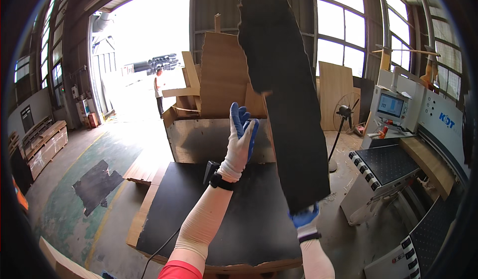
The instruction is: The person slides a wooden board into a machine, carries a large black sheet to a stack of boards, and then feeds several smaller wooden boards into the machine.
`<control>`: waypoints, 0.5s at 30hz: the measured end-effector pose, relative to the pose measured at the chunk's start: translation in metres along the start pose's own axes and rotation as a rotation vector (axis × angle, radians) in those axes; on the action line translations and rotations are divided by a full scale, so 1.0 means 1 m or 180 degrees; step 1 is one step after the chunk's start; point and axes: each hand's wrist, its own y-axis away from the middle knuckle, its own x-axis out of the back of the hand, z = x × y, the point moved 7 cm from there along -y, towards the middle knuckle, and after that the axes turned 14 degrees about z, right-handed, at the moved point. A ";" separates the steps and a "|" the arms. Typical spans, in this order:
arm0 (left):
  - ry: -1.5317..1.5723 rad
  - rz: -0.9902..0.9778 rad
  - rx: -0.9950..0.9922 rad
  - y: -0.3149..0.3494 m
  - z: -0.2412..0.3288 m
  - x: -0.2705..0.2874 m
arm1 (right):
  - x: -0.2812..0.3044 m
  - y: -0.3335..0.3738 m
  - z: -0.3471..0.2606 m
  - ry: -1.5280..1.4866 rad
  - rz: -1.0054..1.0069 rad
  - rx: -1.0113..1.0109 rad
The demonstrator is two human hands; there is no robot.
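Note:
A long black sheet [291, 100] with a ragged left edge stands tall in front of me, tilted slightly. At its bottom end my right hand [304, 218], in a white glove with blue fingers, is closed on the edge. My left hand [241, 135], gloved alike, is raised beside the sheet's left edge with its fingers stretched out and nothing in it. Whether it touches the sheet I cannot tell. Below both arms lies a black panel [199, 219] on top of a stack. A dark device is strapped at my left wrist.
Past the stack stands a metal-sided bin [214, 134] holding brown scrap boards [224, 75]. A fan [343, 112] and a machine with a screen [391, 105] are on the right. Torn black scrap [97, 184] lies on the floor at left. A person [158, 92] stands by the open doorway.

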 end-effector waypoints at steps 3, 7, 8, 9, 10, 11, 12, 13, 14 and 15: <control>-0.0446 -0.0227 -0.0228 0.028 0.003 0.039 | -0.335 -0.006 -0.029 0.0275 -0.2459 0.0923; -0.0914 -0.0725 0.0814 0.110 -0.070 0.134 | -0.538 0.049 -0.025 0.0738 -0.2949 0.2935; -0.0877 -0.0307 0.1245 0.134 -0.101 0.185 | -0.548 0.058 0.006 0.1065 -0.3241 0.2892; -0.0820 0.0137 0.1686 0.166 -0.135 0.239 | -0.551 0.067 0.040 0.1403 -0.3520 0.2822; -0.0997 0.0488 0.1881 0.204 -0.162 0.289 | -0.533 0.074 0.078 0.1739 -0.3570 0.2902; -0.1150 0.0792 0.2098 0.246 -0.188 0.333 | -0.498 0.077 0.107 0.2031 -0.3569 0.2951; -0.1169 0.1225 0.2540 0.297 -0.209 0.379 | -0.449 0.065 0.140 0.2649 -0.3338 0.2847; -0.1180 0.1618 0.2999 0.352 -0.226 0.420 | -0.392 0.052 0.166 0.3357 -0.3201 0.2808; -0.1257 0.1998 0.3179 0.405 -0.234 0.455 | -0.323 0.025 0.188 0.4175 -0.2965 0.2828; -0.1350 0.2377 0.3363 0.458 -0.238 0.488 | -0.236 -0.010 0.208 0.4427 -0.2440 0.2181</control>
